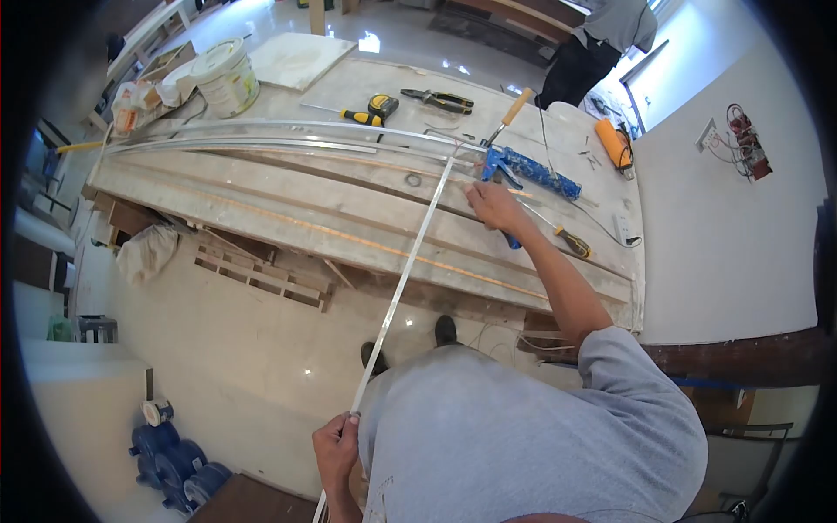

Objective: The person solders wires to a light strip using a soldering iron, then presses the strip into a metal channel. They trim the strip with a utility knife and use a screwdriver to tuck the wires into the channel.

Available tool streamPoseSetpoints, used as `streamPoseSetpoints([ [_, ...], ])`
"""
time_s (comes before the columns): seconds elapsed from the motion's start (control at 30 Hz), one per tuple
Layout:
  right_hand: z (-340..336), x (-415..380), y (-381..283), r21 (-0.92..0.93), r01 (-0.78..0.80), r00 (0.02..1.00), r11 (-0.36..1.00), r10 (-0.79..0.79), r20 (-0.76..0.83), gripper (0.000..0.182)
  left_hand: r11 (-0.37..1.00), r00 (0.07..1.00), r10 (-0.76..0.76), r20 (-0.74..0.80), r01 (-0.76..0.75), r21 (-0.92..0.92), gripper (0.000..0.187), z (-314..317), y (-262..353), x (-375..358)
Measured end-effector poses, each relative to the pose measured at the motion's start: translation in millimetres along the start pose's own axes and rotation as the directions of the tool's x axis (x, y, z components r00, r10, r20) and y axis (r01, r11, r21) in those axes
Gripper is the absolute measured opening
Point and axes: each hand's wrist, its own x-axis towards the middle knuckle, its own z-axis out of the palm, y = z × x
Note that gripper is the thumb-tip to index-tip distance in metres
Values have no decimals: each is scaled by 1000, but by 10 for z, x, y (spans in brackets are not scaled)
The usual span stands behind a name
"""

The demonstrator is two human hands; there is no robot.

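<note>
A long, narrow pale metal strip (403,283) slants from the workbench down past my body. Near its lower end, my left hand (336,450) is closed around it, thumb on top. Over the bench, my right hand (495,207) has its fingers curled together; what they hold, if anything, is hidden. Just beyond it lies a blue caulking gun (542,173), and a blue piece shows beneath the wrist. A yellow-and-black screwdriver (573,242) lies right of that hand. Behind the gun, a tool with a wooden handle (518,106) leans up.
On the workbench (305,187) lie long metal profiles (261,131), a tape measure (382,106), pliers (438,101) and an orange power tool (614,144). A white bucket (225,77) stands at the far left. Another person (602,44) is beyond the bench. Blue weights (174,462) sit on the floor.
</note>
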Motion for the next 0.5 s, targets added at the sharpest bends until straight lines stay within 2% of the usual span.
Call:
streamPoseSetpoints([
  [0.03, 38, 132, 81, -1, 2, 1000, 1000, -2, 5, 56, 1000, 1000, -4, -3, 4, -2, 29, 5, -19, -15],
  [0.1, 116, 345, 166, -360, 167, 976, 918, -205, -70, 60, 999, 1000, -23, -2, 23, -38, 27, 21, -52, -43],
  [0.2, 75, 342, 18, -328, 120, 991, 937, -133, -18, 61, 999, 999, -34, 4, 34, -17, 28, 38, -91, -48],
  [0.5, 201, 520, 47, -388, 112, 990, 915, -136, -36, 62, 992, 996, -76, 55, 81, -94, 35, 21, -159, -27],
])
